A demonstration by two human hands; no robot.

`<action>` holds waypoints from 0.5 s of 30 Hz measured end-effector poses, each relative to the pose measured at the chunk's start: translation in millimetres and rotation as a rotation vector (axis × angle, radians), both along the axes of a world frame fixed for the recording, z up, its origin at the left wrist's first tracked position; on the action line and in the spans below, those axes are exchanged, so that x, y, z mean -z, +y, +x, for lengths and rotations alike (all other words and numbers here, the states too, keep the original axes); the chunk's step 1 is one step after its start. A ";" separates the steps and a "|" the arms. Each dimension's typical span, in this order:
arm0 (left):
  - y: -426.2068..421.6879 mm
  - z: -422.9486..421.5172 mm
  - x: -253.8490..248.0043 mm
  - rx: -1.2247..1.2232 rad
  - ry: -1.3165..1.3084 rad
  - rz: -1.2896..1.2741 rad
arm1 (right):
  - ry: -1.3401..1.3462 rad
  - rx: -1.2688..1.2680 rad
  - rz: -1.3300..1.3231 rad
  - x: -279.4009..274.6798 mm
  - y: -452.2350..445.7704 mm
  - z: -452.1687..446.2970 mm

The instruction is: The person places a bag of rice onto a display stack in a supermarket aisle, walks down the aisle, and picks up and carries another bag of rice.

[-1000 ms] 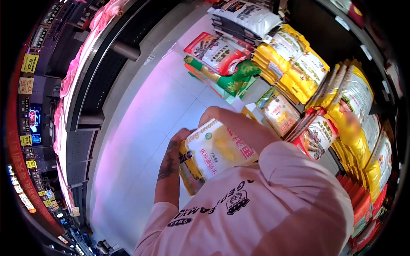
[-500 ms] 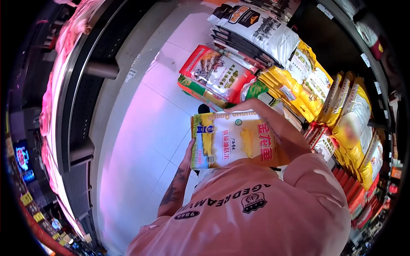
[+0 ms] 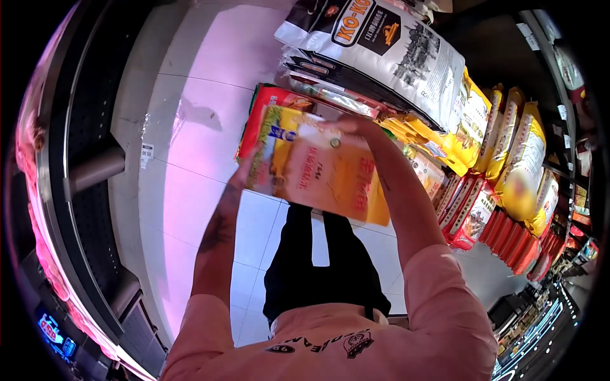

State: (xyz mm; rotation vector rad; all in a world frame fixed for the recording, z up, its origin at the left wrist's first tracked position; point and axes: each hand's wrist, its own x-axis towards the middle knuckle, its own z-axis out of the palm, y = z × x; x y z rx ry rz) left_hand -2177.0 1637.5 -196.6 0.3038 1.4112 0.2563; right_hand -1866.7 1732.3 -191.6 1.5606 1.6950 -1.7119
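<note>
A yellow and white bag of rice (image 3: 324, 168), blurred by motion, is held out before me above the floor. My left hand (image 3: 250, 164) grips its left edge. At the top right edge, my right hand (image 3: 356, 126) holds the bag, with the forearm running along its right side. The fingers are partly hidden and smeared. Just behind the held bag shows a red and green bag (image 3: 270, 98) on the display pile, partly covered by it.
A stack of black and white KO-KO bags (image 3: 406, 57) lies at the top right. Beside it are yellow bags (image 3: 467, 133) and red bags (image 3: 467, 213). A dark shelf unit (image 3: 95, 171) with a pinkish edge runs along the left. My legs (image 3: 321, 260) stand on pale floor tiles (image 3: 184, 184).
The rice bag has moved up and left, away from my chest toward the pile, with both arms stretched further out. My view has shifted, so my legs now show.
</note>
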 end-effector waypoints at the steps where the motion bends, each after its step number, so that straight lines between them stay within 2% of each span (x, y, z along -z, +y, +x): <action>1: 15.2 -18.4 48.4 0.005 -0.110 0.023 | -0.044 0.024 0.118 24.3 13.5 -5.9; 2: 25.7 -32.9 93.5 0.010 -0.216 0.049 | -0.084 0.047 0.240 50.5 27.3 -10.0; 3: 26.9 -30.7 123.2 0.070 0.005 0.443 | -0.169 -0.085 0.484 93.2 34.4 -8.6; 4: 28.6 -28.0 151.4 0.146 0.354 0.789 | -0.257 -0.214 0.719 125.8 29.4 -7.2; 5: 34.4 -20.4 126.3 0.278 0.432 0.690 | -0.382 -0.346 0.559 102.6 22.2 -18.4; 6: 39.4 -7.9 99.2 0.406 0.502 0.595 | -0.533 -0.075 0.680 102.9 0.5 -25.8; 8: 33.3 0.8 85.2 0.381 0.553 0.693 | -0.603 -0.132 1.035 100.5 -33.9 -22.5; 9: 31.5 -1.1 91.6 0.471 0.718 0.836 | -0.528 -0.085 1.022 71.5 -46.1 -16.1; 10: 26.6 3.7 79.0 0.460 0.743 0.832 | -0.460 -0.031 1.002 42.6 -69.9 -8.1; 12: 14.7 15.3 50.2 0.472 0.767 0.860 | -0.369 0.313 0.866 12.3 -130.7 12.0; 13: -4.1 15.5 50.2 0.506 0.997 1.107 | -0.443 0.384 0.891 2.5 -170.7 23.5; 14: -9.5 8.6 44.9 0.617 0.873 1.020 | -0.437 0.499 0.650 -11.7 -207.6 37.0; 15: -11.7 20.6 12.8 0.737 0.737 0.794 | -0.432 0.627 0.603 -24.1 -255.4 51.2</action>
